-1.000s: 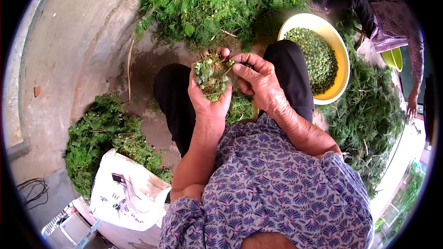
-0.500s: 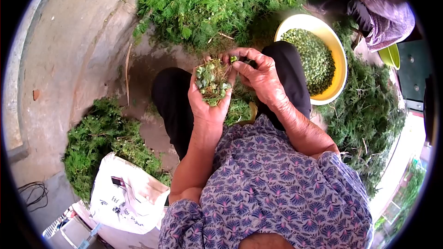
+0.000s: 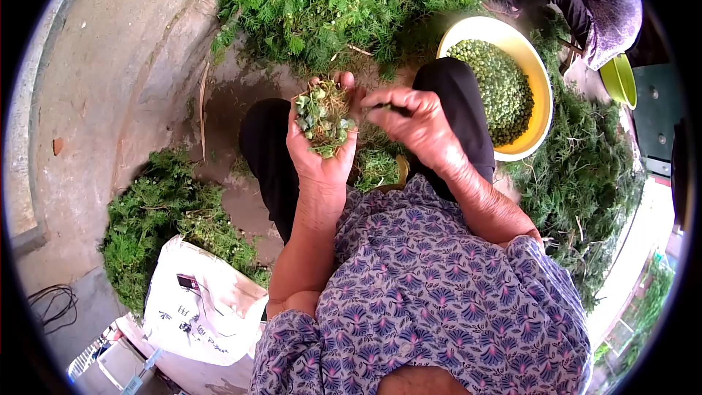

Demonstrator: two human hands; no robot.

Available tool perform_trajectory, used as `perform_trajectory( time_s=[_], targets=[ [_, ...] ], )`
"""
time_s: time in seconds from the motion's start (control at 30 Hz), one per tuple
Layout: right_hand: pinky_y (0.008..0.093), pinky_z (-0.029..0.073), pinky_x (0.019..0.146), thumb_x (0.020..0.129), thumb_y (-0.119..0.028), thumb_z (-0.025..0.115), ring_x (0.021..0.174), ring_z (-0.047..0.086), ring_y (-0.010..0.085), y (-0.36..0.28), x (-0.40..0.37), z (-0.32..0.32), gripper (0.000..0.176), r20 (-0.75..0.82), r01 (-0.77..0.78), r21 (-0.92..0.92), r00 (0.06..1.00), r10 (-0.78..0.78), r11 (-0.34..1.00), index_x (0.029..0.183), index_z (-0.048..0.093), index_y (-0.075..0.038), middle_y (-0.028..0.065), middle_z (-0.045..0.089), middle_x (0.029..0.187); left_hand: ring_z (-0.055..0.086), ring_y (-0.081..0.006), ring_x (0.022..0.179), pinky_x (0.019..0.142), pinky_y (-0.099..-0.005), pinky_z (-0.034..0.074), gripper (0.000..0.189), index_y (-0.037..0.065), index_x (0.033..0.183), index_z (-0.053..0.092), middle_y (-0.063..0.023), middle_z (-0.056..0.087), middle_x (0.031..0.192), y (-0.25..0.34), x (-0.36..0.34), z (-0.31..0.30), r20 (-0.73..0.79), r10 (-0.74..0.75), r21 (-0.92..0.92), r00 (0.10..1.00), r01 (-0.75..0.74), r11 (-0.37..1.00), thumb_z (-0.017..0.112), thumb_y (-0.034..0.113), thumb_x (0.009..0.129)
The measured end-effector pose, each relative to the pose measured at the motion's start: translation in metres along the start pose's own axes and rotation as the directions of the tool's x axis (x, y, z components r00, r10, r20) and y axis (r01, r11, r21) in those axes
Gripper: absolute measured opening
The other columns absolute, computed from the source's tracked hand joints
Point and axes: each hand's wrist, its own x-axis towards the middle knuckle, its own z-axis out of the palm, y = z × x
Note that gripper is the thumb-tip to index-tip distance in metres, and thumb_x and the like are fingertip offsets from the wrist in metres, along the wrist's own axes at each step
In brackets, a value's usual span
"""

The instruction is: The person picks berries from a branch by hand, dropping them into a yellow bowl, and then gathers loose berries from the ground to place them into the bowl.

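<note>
My left hand (image 3: 319, 164) is cupped, palm up, around a clump of small green cones (image 3: 322, 118) mixed with brownish dry twigs and bits of foliage. Just to its right is my right hand (image 3: 424, 130), its fingers curled together and slightly blurred. Something dark shows between those fingers, but I cannot make out what it is. Beyond my right knee, a yellow basin (image 3: 542, 95) holds a heap of small round green cones (image 3: 499, 91). Loose green sprigs (image 3: 376, 168) lie between my legs, below the hands.
A big pile of leafy branches (image 3: 344, 7) lies ahead, with more branches (image 3: 578, 175) on the right and another heap (image 3: 161, 219) on the left. A phone (image 3: 188, 282) rests on a white sack (image 3: 197, 314). Another person (image 3: 610, 11) sits at upper right near a green tub (image 3: 619, 80).
My right hand has drawn a little down and right, away from the left. The green cone that showed at its fingertips is no longer visible there. My left hand shifted slightly left.
</note>
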Motion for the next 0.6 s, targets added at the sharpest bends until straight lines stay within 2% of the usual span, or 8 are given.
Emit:
perform_trajectory(
  time_s=[0.03,0.07,0.13,0.3,0.43,0.5,0.53,0.6],
  targets=[
    [0.0271,0.049,0.068,0.078,-0.005,0.067,0.074,0.059,0.0132,-0.001,-0.003,0.005,0.018,-0.007,0.07,-0.048,0.998,-0.07,0.996,0.097,0.066,-0.006,0.0065,0.064,0.084,0.049,-0.0368,0.114,0.103,-0.0509,0.035,0.036,0.002,0.106,0.058,-0.0218,0.055,0.116,0.001,-0.001,0.001,0.06,-0.085,0.004,0.995,0.085,0.996,0.037,0.028,0.093],
    [0.0272,0.049,0.068,0.077,-0.004,0.068,0.074,0.06,0.0152,-0.003,-0.004,0.008,0.02,0.015,0.09,-0.097,0.996,-0.089,0.991,0.096,0.067,-0.006,0.0076,0.063,0.083,0.05,-0.0362,0.114,0.101,-0.0513,0.037,0.036,0.004,0.108,0.057,-0.0209,0.055,0.117,0.001,0.001,-0.002,-0.083,-0.005,0.005,0.997,0.006,1.0,0.037,0.029,0.093],
    [0.0288,0.049,0.068,0.073,-0.003,0.07,0.075,0.061,0.0214,-0.009,-0.005,0.014,0.023,0.03,0.1,-0.185,0.995,-0.096,0.978,0.095,0.066,-0.005,0.0107,0.06,0.08,0.05,-0.0361,0.113,0.1,-0.0513,0.037,0.035,0.004,0.107,0.058,-0.0207,0.055,0.116,-0.001,0.002,-0.005,-0.09,0.033,0.055,0.995,-0.029,0.998,0.037,0.029,0.093],
    [0.03,0.049,0.068,0.073,-0.003,0.07,0.074,0.061,0.0201,-0.011,-0.004,0.015,0.024,-0.002,0.019,-0.173,1.0,-0.02,0.985,0.096,0.064,-0.003,0.0104,0.06,0.08,0.051,-0.0357,0.112,0.1,-0.0508,0.038,0.034,0.005,0.106,0.058,-0.02,0.056,0.115,-0.002,0.001,-0.003,-0.043,0.051,0.078,0.998,-0.048,0.996,0.036,0.028,0.094],
    [0.0267,0.047,0.058,0.081,-0.004,0.065,0.067,0.057,0.0106,-0.003,-0.003,0.007,0.015,0.1,-0.288,0.206,0.957,0.273,0.935,0.096,0.063,-0.002,0.0034,0.06,0.078,0.052,-0.0367,0.11,0.101,-0.0505,0.037,0.034,0.003,0.105,0.058,-0.0206,0.056,0.114,-0.002,0.001,0.002,-0.05,0.061,0.051,0.997,-0.058,0.997,0.036,0.027,0.094],
    [0.0217,0.038,0.046,0.082,-0.003,0.063,0.057,0.051,0.0077,0.003,-0.002,0.004,0.013,0.253,-0.401,0.728,0.911,0.327,0.556,0.095,0.061,-0.003,0.0011,0.058,0.075,0.052,-0.0373,0.11,0.101,-0.0506,0.037,0.035,0.002,0.104,0.058,-0.021,0.056,0.114,-0.003,0.001,0.003,-0.049,0.046,-0.01,0.998,-0.047,0.999,0.036,0.027,0.093],
    [0.0185,0.029,0.042,0.083,-0.001,0.061,0.052,0.046,0.0056,-0.001,-0.002,0.007,0.01,0.209,-0.38,0.753,0.912,0.353,0.537,0.093,0.059,-0.003,0.0,0.056,0.073,0.052,-0.0379,0.109,0.101,-0.0507,0.037,0.035,0.002,0.105,0.058,-0.0211,0.056,0.113,-0.004,0.0,0.003,-0.043,0.083,0.0,0.996,-0.083,0.997,0.036,0.026,0.093],
    [0.0185,0.029,0.042,0.083,-0.001,0.062,0.051,0.046,0.0054,-0.004,-0.001,0.005,0.01,0.224,-0.392,0.763,0.906,0.359,0.514,0.092,0.059,-0.003,0.0001,0.056,0.073,0.052,-0.0385,0.109,0.101,-0.0507,0.037,0.035,0.001,0.105,0.058,-0.0212,0.056,0.113,-0.004,0.002,0.003,-0.036,0.119,0.01,0.992,-0.119,0.993,0.036,0.026,0.093]
  ],
)
